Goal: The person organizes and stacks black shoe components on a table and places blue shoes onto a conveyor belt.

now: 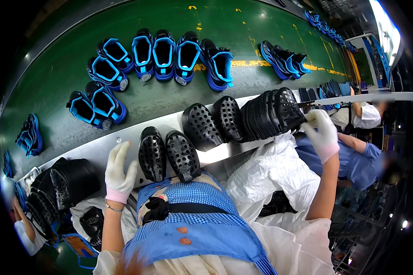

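Left hand (120, 176) gaped empty; just beside the right hand's (325, 135) curled fingers, hold unclear, stacked perforated black forms (262, 115) looked light, stiff, slightly slick, best pinched at side rims.

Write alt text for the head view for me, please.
An open, white-gloved left hand is beside two perforated black shoe-shaped pieces; the gloved right hand is at a packed row of similar ones on a metal ledge. Beyond, black-and-blue shoes rest on a green surface.

The head (391, 168) of the person in blue (353, 160) is blurry. Most pieces (251, 120) in the black stack (267, 113) hide behind each other.
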A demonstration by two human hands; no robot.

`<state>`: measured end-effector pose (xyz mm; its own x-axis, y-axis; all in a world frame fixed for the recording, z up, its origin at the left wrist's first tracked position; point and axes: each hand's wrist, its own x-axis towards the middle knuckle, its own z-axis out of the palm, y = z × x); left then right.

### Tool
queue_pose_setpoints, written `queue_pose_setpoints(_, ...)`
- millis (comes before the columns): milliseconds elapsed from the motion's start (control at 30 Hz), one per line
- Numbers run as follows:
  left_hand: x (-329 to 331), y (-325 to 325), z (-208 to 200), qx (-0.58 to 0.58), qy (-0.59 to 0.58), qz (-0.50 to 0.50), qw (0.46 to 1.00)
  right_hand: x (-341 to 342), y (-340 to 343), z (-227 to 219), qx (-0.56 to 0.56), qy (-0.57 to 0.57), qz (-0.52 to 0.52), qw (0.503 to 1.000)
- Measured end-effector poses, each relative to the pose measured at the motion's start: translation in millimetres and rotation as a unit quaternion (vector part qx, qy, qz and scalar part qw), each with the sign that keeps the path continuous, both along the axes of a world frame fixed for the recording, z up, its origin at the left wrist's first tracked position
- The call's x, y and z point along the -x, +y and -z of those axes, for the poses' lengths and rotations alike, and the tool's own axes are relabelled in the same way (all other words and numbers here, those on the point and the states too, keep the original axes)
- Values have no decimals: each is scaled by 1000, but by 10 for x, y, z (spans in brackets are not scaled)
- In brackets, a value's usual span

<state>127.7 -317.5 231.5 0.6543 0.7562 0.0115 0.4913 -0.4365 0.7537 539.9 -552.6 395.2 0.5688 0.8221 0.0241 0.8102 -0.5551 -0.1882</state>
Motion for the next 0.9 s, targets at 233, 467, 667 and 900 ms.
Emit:
queue_pose_setpoints(233,-272,233,-110,78,-162,-34,983,89,380,-4,25,-62,-21,998)
queue_pose_setpoints(467,-207,186,-57,119,-112,-38,986,-282,14,326,54,90,44,993)
queue_pose_setpoints(667,-273,122,-7,93,-115,-27,989,-138,59,282,44,33,63,997)
queue_pose_setpoints(900,-366,70,-24,97,-119,-63,986,-61,-35,27,-57,-53,46,996)
